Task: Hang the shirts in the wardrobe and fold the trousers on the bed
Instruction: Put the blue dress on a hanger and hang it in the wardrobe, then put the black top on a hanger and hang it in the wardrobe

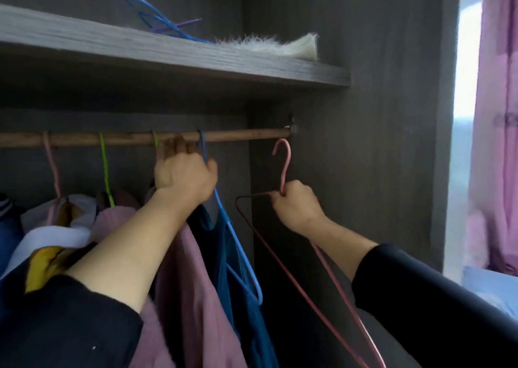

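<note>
A wooden rail runs across the wardrobe. On it hang a pink hanger hook, a green hanger with a pink shirt, and a blue hanger carrying a dark blue garment. My left hand reaches up to the rail, fingers curled beside the blue hanger's hook, thumb against its neck. My right hand grips an empty pink hanger by its neck, just below the rail's right end, hook free of the rail.
A grey shelf above the rail holds loose blue and purple hangers and a white furry item. The wardrobe side wall stands close on the right. Pink curtains and a bed corner lie further right.
</note>
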### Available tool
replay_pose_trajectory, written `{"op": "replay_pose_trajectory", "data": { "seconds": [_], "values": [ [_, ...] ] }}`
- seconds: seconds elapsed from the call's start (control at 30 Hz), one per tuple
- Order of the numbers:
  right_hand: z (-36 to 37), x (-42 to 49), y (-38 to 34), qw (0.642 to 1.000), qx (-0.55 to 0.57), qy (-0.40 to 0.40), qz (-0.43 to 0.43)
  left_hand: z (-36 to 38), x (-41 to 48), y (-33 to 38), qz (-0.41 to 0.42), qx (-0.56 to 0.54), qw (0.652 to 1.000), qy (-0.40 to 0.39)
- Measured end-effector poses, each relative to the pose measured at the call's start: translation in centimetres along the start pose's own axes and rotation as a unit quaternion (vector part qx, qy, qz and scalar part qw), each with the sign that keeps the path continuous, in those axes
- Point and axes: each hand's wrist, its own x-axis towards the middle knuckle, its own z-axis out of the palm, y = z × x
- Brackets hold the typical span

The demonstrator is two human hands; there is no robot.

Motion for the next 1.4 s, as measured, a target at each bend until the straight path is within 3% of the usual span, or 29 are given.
{"op": "replay_pose_trajectory", "data": {
  "seconds": [0.17, 0.33, 0.5, 0.67, 0.93, 1.17, 1.4],
  "values": [
    [-1.7, -8.5, -0.1, 0.998, -0.02, 0.033, 0.04, -2.3, -6.9, 0.9, 0.082, -0.107, 0.991, 0.007],
    [-3.1, -20.6, -0.1, 0.99, -0.056, 0.074, 0.103, -4.6, -16.9, 1.2, 0.201, -0.232, 0.952, 0.017],
    [-5.6, -32.9, -0.7, 0.972, -0.109, 0.082, 0.194, -6.8, -26.8, 3.5, 0.215, -0.362, 0.904, -0.081],
    [-8.6, -45.2, 1.2, 0.941, -0.134, 0.106, 0.292, -8.5, -36.2, 8.7, 0.268, -0.397, 0.854, -0.203],
    [-15.7, -66.4, 3.1, 0.855, -0.117, 0.181, 0.471, -16.9, -55.4, 17.9, 0.407, -0.421, 0.73, -0.352],
    [-24.2, -87.0, -0.7, 0.771, -0.121, 0.278, 0.56, -31.6, -73.1, 22.8, 0.5, -0.489, 0.613, -0.367],
    [-31.6, -107.0, -5.5, 0.684, -0.141, 0.374, 0.61, -45.9, -90.4, 23.2, 0.509, -0.531, 0.53, -0.422]
  ]
}}
